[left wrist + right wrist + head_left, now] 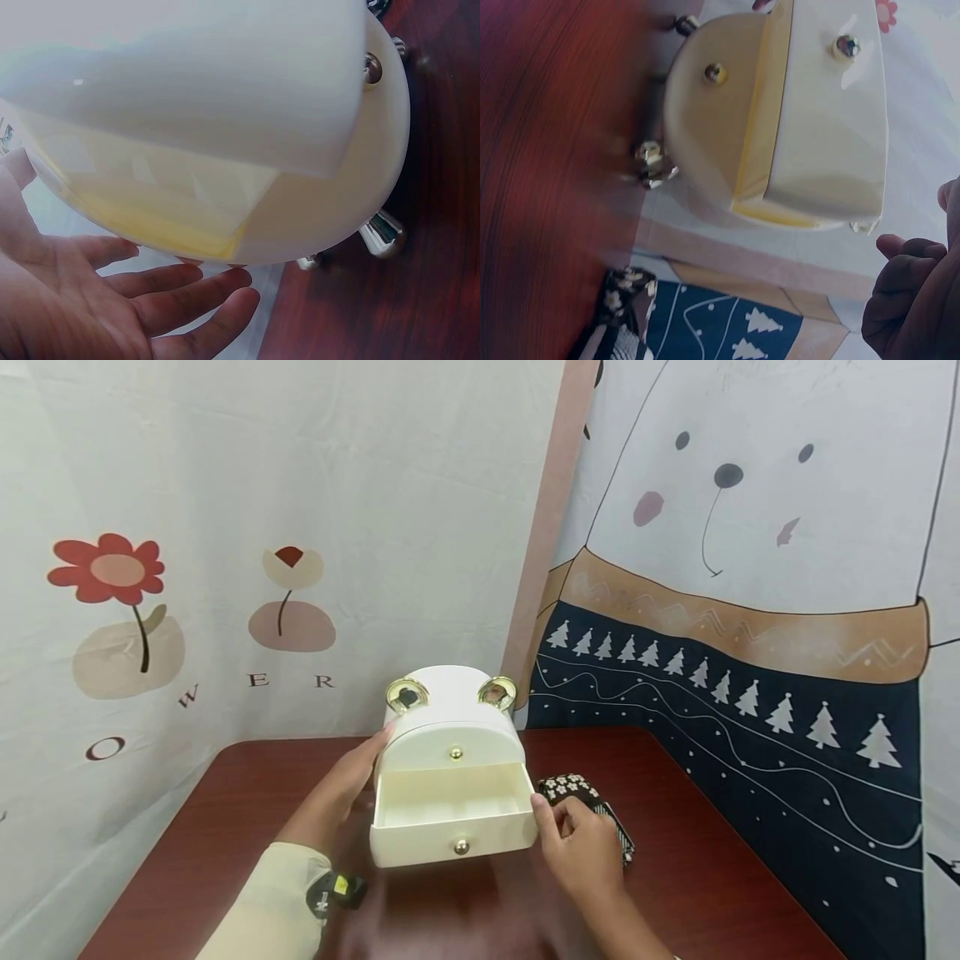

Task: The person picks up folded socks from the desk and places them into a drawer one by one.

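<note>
A white rounded drawer box [450, 735] with two round gold mirrored fittings [497, 692] stands above the wooden table. Its lower drawer [453, 842] is pulled out, nothing inside, with a round metal knob [461, 847]. My left hand [360, 768] supports the box's left side; in the left wrist view the fingers [176, 304] are spread beneath its rounded edge. Beside the drawer's right front corner is my right hand [585, 847], thumb and index close to that corner, the other fingers loosely bent. Whether they touch it, I cannot tell.
A dark floral-patterned pouch-like item [570, 787] lies on the table just behind my right hand. Behind the reddish-brown table [277, 768] hang a pale flower-printed cloth [420, 527] and a bear-printed cloth [757, 560]. A black watch-like device [326, 893] is strapped to my left wrist.
</note>
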Tool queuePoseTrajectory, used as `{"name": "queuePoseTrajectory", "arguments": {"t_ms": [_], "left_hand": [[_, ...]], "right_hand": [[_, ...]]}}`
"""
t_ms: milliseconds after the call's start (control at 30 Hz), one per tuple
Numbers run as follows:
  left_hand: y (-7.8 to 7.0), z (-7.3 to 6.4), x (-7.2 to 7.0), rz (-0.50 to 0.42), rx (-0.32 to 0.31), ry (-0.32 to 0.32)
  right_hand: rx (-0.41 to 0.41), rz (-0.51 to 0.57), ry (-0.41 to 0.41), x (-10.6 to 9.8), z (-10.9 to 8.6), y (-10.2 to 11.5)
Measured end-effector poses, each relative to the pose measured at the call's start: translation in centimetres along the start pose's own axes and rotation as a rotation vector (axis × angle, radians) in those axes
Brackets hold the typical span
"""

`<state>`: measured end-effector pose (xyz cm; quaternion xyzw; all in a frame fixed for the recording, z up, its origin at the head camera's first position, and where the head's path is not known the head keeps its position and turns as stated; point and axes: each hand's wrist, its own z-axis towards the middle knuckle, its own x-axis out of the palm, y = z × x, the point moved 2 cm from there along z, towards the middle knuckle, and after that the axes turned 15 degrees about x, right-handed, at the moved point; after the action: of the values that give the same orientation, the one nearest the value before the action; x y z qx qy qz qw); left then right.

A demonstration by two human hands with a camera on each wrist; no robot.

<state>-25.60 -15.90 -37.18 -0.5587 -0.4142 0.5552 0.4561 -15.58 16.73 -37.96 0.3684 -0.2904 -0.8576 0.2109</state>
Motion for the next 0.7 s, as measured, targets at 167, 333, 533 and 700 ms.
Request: {"name": "queuePoseTrajectory", "arguments": {"t_ms": [167, 333, 533, 700], "left_hand": [[0.1, 0.0, 0.0, 0.010, -0.007, -0.005], [0.1, 0.1, 0.0, 0.012, -0.009, 0.002], [0.0, 0.1, -0.1, 0.014, -0.014, 0.008], [0.0, 0.1, -0.1, 0.013, -0.012, 0.003]], "right_hand": [[0.073, -0.046, 0.008, -0.5, 0.5, -0.9], [0.137, -0.063, 0.010, -0.7, 1.0, -1.7], [0.210, -0.117, 0.046, -0.8, 1.6, -2.8], [0.270, -0.154, 0.103, -0.7, 2.1, -3.9]]}}
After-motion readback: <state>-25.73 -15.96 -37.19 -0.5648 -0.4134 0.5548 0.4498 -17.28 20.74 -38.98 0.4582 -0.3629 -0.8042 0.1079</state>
